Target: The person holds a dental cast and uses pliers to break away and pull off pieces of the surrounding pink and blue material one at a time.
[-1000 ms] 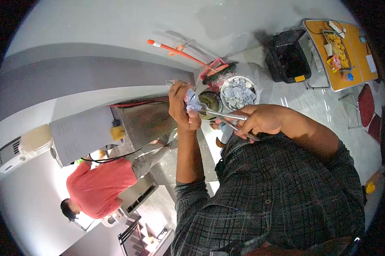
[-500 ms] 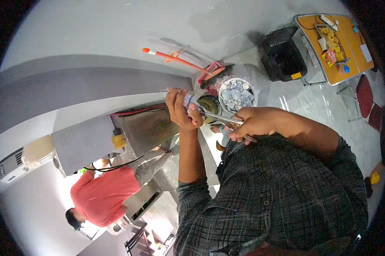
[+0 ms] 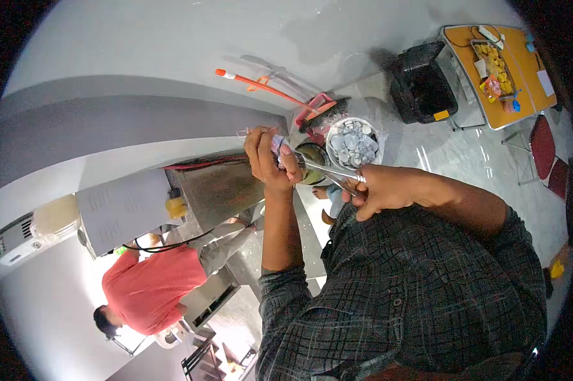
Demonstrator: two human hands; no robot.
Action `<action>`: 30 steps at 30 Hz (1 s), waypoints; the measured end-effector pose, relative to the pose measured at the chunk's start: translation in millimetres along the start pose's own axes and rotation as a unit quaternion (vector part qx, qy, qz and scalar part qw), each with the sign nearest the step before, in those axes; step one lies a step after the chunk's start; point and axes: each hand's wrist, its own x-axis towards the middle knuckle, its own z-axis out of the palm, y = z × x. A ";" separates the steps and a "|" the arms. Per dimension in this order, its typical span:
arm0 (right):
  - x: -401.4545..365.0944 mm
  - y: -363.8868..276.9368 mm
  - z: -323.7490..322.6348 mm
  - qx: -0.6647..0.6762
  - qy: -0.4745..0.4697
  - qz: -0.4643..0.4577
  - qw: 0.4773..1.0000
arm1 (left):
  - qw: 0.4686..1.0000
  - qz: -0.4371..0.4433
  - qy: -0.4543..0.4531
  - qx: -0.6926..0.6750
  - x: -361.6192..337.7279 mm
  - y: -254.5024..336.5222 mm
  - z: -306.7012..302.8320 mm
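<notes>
My left hand is raised, its fingers curled round a small pale lilac-grey piece; thin clear strands stick out past the fingertips. In my right hand are the handles of a long metal pliers-like tool. Its two handles are spread apart, and its far end reaches the piece beside my left thumb. Whether the jaws are closed on the piece is hidden. Below and beyond the hands stands a white bucket filled with similar pale grey-blue pieces. A dark greenish container sits beside it, partly covered by the tool.
A red dustpan and orange-handled broom lean at the wall. Right of them are a black bin, an orange table holding a tray of yellow pieces, and a red chair. A person in a red shirt works at left.
The tool's handles have spread wider in my right hand, whose fingers have shifted along them. My left hand stays nearly in place with the piece.
</notes>
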 end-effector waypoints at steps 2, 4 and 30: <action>-3.1 -10.5 -1.1 -0.024 -0.012 0.007 1.000 | 1.000 0.004 0.004 -0.002 -0.6 -3.4 1.4; -11.0 -28.4 1.7 -0.052 0.071 0.136 0.987 | 1.000 0.004 0.006 -0.004 -1.6 1.1 1.3; -42.2 -32.0 -27.9 -0.127 -0.039 -0.072 0.989 | 0.627 -0.609 -0.178 -0.452 32.6 29.2 -8.5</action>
